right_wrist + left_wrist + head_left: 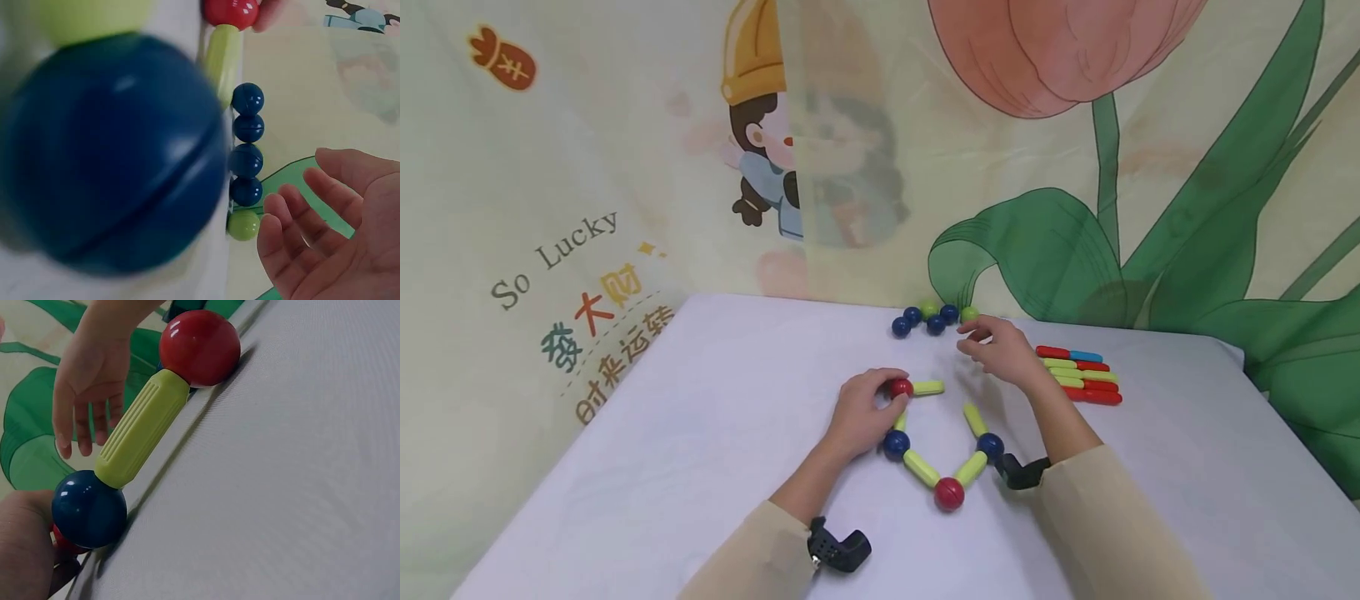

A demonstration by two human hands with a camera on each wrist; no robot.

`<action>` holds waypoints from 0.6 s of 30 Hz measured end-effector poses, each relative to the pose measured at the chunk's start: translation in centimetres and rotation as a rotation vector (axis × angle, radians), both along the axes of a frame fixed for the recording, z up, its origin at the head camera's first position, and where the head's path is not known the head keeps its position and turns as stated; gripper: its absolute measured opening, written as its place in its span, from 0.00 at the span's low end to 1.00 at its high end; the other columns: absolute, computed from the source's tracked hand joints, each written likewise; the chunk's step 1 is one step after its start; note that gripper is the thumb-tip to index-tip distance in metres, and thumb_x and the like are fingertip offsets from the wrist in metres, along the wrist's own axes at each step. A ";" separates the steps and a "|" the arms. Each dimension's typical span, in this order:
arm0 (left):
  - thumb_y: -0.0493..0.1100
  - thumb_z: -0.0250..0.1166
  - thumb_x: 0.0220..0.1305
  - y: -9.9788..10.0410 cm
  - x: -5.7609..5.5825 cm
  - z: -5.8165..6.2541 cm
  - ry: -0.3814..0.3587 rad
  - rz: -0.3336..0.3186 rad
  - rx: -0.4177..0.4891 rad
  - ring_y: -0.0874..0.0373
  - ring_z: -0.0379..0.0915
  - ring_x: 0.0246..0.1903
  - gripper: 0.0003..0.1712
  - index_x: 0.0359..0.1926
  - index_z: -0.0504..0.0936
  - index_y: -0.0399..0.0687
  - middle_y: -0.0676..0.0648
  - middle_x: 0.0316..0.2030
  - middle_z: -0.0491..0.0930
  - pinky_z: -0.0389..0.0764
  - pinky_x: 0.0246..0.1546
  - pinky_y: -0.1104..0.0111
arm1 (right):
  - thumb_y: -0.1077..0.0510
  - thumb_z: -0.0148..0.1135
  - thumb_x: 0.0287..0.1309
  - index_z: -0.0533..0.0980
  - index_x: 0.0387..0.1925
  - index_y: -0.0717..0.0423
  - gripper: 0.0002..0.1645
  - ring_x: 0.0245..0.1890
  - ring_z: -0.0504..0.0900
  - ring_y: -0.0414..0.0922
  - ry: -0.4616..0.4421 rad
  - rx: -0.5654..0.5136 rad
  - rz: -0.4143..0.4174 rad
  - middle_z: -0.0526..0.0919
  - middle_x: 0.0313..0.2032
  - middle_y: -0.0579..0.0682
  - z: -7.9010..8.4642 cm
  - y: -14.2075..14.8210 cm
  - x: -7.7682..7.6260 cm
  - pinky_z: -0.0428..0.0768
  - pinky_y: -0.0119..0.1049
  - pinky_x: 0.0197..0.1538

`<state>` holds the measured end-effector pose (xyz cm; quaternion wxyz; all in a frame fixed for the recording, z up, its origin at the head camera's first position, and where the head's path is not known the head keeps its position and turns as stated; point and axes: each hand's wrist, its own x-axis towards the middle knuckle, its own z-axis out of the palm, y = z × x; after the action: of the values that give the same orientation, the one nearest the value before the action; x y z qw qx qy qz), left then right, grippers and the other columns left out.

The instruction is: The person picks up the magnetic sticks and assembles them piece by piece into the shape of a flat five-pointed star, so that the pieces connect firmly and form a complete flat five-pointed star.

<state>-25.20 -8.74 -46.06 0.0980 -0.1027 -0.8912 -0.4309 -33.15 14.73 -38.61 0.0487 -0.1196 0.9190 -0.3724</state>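
One red ball (901,388) sits at the far left of the stick shape (921,468), held by the left hand (861,417). The right hand (1002,352) has loose, empty fingers and seems close to a far green ball (970,314).

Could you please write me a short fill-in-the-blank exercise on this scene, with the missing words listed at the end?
1. The left hand holds a ball whose colour is ____.
2. The right hand is holding ____.
3. The loose balls at the back of the table are blue and ____.
4. The loose sticks lie toward the person's ____ side of the table.

Missing words: red; nothing; green; right.
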 end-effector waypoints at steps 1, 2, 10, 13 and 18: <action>0.46 0.66 0.69 0.0 0.0 0.0 0.001 0.001 -0.002 0.50 0.75 0.61 0.21 0.62 0.82 0.53 0.49 0.57 0.84 0.71 0.68 0.48 | 0.52 0.60 0.72 0.75 0.63 0.60 0.24 0.50 0.84 0.58 -0.021 -0.023 -0.011 0.81 0.56 0.62 0.1 -0.1 -0.3 0.87 0.40 0.44; 0.46 0.66 0.69 0.1 0.0 0.0 0.005 -0.001 -0.003 0.50 0.75 0.61 0.21 0.61 0.82 0.53 0.49 0.57 0.84 0.70 0.68 0.48 | 0.52 0.60 0.72 0.74 0.64 0.60 0.25 0.50 0.84 0.59 -0.042 -0.047 -0.022 0.81 0.56 0.63 0.2 -0.2 -0.6 0.87 0.39 0.44; 0.45 0.66 0.68 0.1 -0.1 0.0 0.035 -0.022 0.003 0.52 0.77 0.57 0.20 0.60 0.83 0.52 0.49 0.55 0.85 0.74 0.65 0.52 | 0.53 0.58 0.73 0.72 0.66 0.59 0.25 0.51 0.83 0.57 -0.094 -0.117 -0.112 0.80 0.58 0.63 0.2 -1.9 -2.9 0.84 0.36 0.43; 0.45 0.66 0.68 0.0 -0.2 0.0 0.050 -0.024 -0.001 0.52 0.78 0.57 0.20 0.60 0.83 0.52 0.49 0.54 0.85 0.73 0.64 0.52 | 0.55 0.58 0.73 0.70 0.70 0.56 0.28 0.46 0.82 0.55 -0.096 -0.096 -0.104 0.79 0.58 0.64 -0.2 -2.5 -3.6 0.82 0.35 0.41; 0.46 0.65 0.68 -0.1 -0.2 0.0 0.044 -0.017 -0.014 0.53 0.77 0.55 0.20 0.59 0.83 0.53 0.50 0.53 0.85 0.74 0.63 0.52 | 0.54 0.59 0.72 0.61 0.78 0.50 0.37 0.43 0.79 0.51 -0.154 0.005 -0.023 0.73 0.62 0.65 -1.2 -3.2 -4.4 0.80 0.34 0.39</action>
<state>-25.41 -8.87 -46.08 0.1131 -0.1201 -0.8909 -0.4231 -37.60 11.49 -39.81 0.1154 -0.0798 0.9148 -0.3787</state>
